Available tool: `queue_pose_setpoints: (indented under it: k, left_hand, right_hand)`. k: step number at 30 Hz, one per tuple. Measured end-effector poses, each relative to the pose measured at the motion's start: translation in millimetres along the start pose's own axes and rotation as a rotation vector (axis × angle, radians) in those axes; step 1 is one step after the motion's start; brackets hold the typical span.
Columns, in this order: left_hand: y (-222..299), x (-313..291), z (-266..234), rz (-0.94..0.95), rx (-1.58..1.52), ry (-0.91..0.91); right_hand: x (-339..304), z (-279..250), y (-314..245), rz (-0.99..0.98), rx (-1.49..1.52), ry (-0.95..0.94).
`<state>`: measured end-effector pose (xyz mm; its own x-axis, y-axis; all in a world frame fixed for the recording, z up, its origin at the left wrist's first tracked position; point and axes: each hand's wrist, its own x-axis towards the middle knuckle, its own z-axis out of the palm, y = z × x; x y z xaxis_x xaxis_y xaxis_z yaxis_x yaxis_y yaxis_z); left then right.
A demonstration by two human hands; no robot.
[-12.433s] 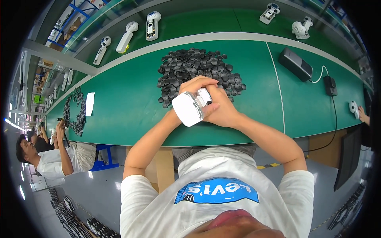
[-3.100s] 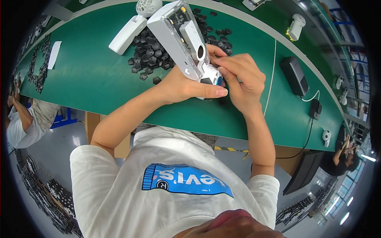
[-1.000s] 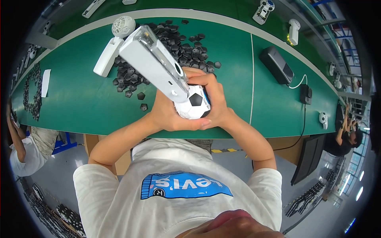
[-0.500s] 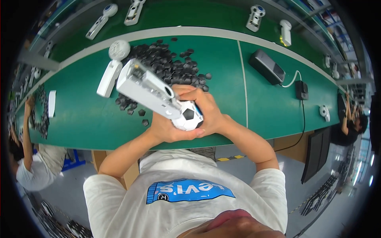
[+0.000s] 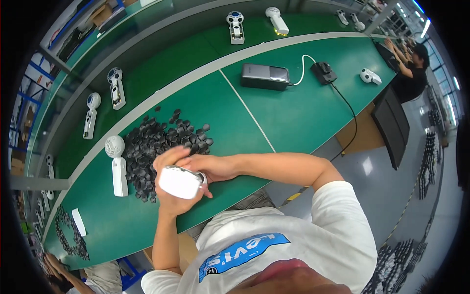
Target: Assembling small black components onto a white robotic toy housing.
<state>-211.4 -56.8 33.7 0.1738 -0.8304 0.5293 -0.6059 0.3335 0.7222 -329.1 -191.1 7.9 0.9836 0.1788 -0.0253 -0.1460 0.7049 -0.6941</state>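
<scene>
My left hand (image 5: 177, 203) is wrapped round a white handheld device (image 5: 178, 183), whose blunt handle end faces up at me. In the half-second-old frame it has a ball head with black pentagons; now the head is hidden behind handle and hands. My right hand (image 5: 215, 167) closes on the device from the right, its fingertips partly covered. Just beyond and left of my hands lies a pile of small black pentagon pieces (image 5: 147, 152). Beside that pile rests another white handheld device (image 5: 118, 166) with a bare, open-patterned round head.
A black and grey power bank (image 5: 265, 77) connects by a white cable to a black adapter (image 5: 324, 73). A small white ball-headed unit (image 5: 370, 76) lies at far right. Similar devices (image 5: 235, 28) line the back ledge. Co-workers sit at right (image 5: 416, 73) and lower left.
My view has swung, shifting the bench in the picture. The device has turned from lying across my hands, open side showing, to end-on with its handle end toward me. Both hands still grip it.
</scene>
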Motion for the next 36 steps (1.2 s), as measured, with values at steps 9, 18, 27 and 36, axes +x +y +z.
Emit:
queue_pose_setpoints:
  k: [9, 18, 27, 36]
  left_hand:
    - [8, -10, 15, -0.181, -0.353, 0.306]
    - [-17, 9, 7, 0.001, -0.862, 0.314]
    - [-15, -2, -18, 0.151, -0.720, 0.116]
    - [-12, 4, -19, 0.212, -0.706, 0.070]
  right_hand:
    - [6, -1, -5, -0.174, -0.019, 0.222]
    - [3, -22, -3, -0.391, -0.223, 0.370]
    - [5, -2, -11, -0.109, -0.147, 0.252]
    - [4, -4, -1, -0.183, -0.397, 0.287]
